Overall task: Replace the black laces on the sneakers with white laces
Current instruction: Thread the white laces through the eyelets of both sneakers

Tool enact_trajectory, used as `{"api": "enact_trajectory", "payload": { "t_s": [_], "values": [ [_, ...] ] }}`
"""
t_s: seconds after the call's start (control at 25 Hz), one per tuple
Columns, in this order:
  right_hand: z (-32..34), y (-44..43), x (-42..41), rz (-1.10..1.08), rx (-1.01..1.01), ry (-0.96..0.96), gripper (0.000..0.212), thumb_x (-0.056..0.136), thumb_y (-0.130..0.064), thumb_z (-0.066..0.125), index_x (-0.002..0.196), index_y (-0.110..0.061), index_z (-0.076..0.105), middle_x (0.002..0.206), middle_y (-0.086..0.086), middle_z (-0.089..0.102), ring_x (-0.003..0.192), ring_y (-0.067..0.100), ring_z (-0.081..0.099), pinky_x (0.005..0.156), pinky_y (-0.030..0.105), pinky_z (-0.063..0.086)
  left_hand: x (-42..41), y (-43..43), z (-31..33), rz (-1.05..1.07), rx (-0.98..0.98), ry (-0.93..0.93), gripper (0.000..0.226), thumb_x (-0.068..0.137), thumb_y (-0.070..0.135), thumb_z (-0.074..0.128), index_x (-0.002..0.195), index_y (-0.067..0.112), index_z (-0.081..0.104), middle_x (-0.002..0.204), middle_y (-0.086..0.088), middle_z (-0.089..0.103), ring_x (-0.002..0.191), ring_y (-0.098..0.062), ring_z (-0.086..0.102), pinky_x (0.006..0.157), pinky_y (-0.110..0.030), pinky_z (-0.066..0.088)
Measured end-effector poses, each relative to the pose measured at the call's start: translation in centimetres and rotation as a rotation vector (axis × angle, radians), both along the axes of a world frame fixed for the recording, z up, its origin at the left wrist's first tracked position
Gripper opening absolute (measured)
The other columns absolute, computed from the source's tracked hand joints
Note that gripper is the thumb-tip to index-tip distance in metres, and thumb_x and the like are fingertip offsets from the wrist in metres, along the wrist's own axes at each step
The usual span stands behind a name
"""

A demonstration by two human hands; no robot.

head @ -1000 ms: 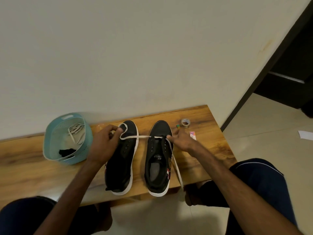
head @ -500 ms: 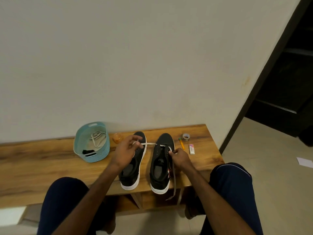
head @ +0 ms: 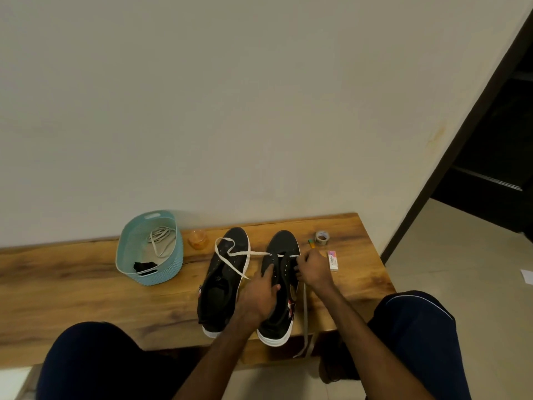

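Small white and pink eraser (head: 333,260) on wooden bench (head: 72,284), right of sneakers: dark printed word along its sleeve, too small to read with certainty. Faint mark on left sneaker's insole (head: 219,280), not legible.

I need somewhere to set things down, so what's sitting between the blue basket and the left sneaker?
In the head view, a small orange jar stands between the blue basket and the left sneaker, near the wall.
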State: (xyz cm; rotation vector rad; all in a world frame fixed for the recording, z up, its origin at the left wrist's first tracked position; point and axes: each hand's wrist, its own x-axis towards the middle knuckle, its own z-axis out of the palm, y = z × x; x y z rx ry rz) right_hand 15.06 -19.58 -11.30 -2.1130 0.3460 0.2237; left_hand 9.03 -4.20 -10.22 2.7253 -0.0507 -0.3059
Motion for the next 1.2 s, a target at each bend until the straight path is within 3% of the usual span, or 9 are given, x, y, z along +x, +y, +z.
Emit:
{"api": "enact_trajectory", "payload": {
  "t_s": [0.12, 0.2, 0.4, 0.52, 0.64, 0.76, 0.92, 1.08, 1.2],
  "values": [
    [3.0, -1.0, -0.3, -0.203, 0.558, 0.132, 0.025, 0.106, -0.018, 0.037, 0.094, -0.003, 0.053, 0.086, 0.016, 0.071, 0.069, 0.027, 0.069, 0.062, 0.036, 0.059, -0.1, -1.0, -1.0, 0.028, 0.065, 0.000, 0.054, 0.104, 0.033, 0.036, 0.155, 0.024, 0.020, 0.139, -0.012, 0.046, 0.113, -0.025, 0.056, 0.093, -0.037, 0.051],
    [5.8, -1.6, -0.6, -0.233, 0.723, 0.053, 0.027, 0.106, -0.016, 0.033, 0.091, -0.005, 0.053, 0.095, 0.017, 0.074, 0.082, 0.028, 0.073, 0.064, 0.034, 0.060, 0.1, -1.2, -1.3, 0.046, 0.062, 0.029, 0.054, 0.105, 0.031, 0.035, 0.156, 0.024, 0.020, 0.140, -0.014, 0.045, 0.114, -0.028, 0.056, 0.095, -0.039, 0.050],
    [10.4, -3.3, -1.6, -0.322, 0.856, -0.129, 0.015, 0.104, -0.018, 0.042, 0.105, -0.007, 0.052, 0.087, 0.009, 0.076, 0.072, 0.020, 0.071, 0.061, 0.030, 0.057, -0.2, -1.3, 0.0, 0.085, 0.021, 0.074, 0.053, 0.104, 0.033, 0.038, 0.154, 0.026, 0.023, 0.137, -0.014, 0.045, 0.118, -0.028, 0.053, 0.097, -0.038, 0.046],
    [13.0, -3.7, -3.5, -0.285, 0.922, -0.018, 0.018, 0.104, -0.019, 0.048, 0.113, -0.007, 0.057, 0.076, 0.006, 0.072, 0.058, 0.013, 0.061, 0.056, 0.027, 0.056, -0.4, -0.6, 2.9, 0.143, -0.295, 0.081, 0.041, 0.099, 0.035, 0.051, 0.137, 0.021, 0.045, 0.127, -0.010, 0.057, 0.114, -0.026, 0.058, 0.098, -0.040, 0.048],
    [18.2, -3.5, -4.9, -0.107, 0.955, -0.043, 0.018, 0.103, -0.013, 0.049, 0.116, -0.008, 0.060, 0.090, 0.011, 0.072, 0.065, 0.016, 0.062, 0.069, 0.033, 0.059, -0.2, 0.2, 9.6, 0.219, -0.601, -0.104, 0.033, 0.102, 0.028, 0.049, 0.131, 0.015, 0.053, 0.125, -0.005, 0.059, 0.109, -0.015, 0.056, 0.092, -0.029, 0.045],
    [25.0, -3.1, -5.5, 0.123, 0.992, -0.135, 0.028, 0.104, -0.009, 0.041, 0.115, -0.004, 0.066, 0.105, 0.013, 0.073, 0.084, 0.021, 0.070, 0.088, 0.037, 0.058, -0.6, 0.6, 19.3, 0.177, -0.577, -0.409, 0.032, 0.104, 0.033, 0.043, 0.126, 0.016, 0.058, 0.117, 0.000, 0.057, 0.100, -0.010, 0.055, 0.083, -0.026, 0.044],
    [31.4, -2.4, -5.4, 0.327, 0.883, -0.299, 0.030, 0.102, 0.002, 0.040, 0.120, -0.001, 0.064, 0.112, 0.015, 0.073, 0.104, 0.024, 0.071, 0.094, 0.033, 0.056, -1.5, 0.5, 29.0, 0.048, -0.489, -0.783, 0.027, 0.105, 0.033, 0.039, 0.116, 0.018, 0.059, 0.108, 0.009, 0.057, 0.092, -0.003, 0.054, 0.079, -0.016, 0.040],
    [33.2, -0.9, -5.4, 0.228, 0.657, -0.488, 0.018, 0.100, -0.007, 0.054, 0.104, -0.002, 0.070, 0.093, 0.014, 0.076, 0.084, 0.022, 0.075, 0.084, 0.036, 0.059, -1.6, -0.4, 34.7, 0.097, -1.176, -0.612, 0.024, 0.102, 0.015, 0.037, 0.108, 0.015, 0.060, 0.079, 0.010, 0.051, 0.060, -0.006, 0.042, 0.050, -0.016, 0.034],
    [33.6, -0.4, -5.4, 0.143, 0.293, -0.663, 0.023, 0.100, -0.024, 0.056, 0.093, -0.014, 0.076, 0.078, 0.003, 0.074, 0.070, 0.017, 0.070, 0.074, 0.039, 0.061, -1.3, -0.7, 36.6, 0.134, -1.452, -0.511, 0.028, 0.096, 0.009, 0.030, 0.101, 0.013, 0.058, 0.072, 0.001, 0.049, 0.055, -0.009, 0.034, 0.045, -0.021, 0.025]
  ]
}}
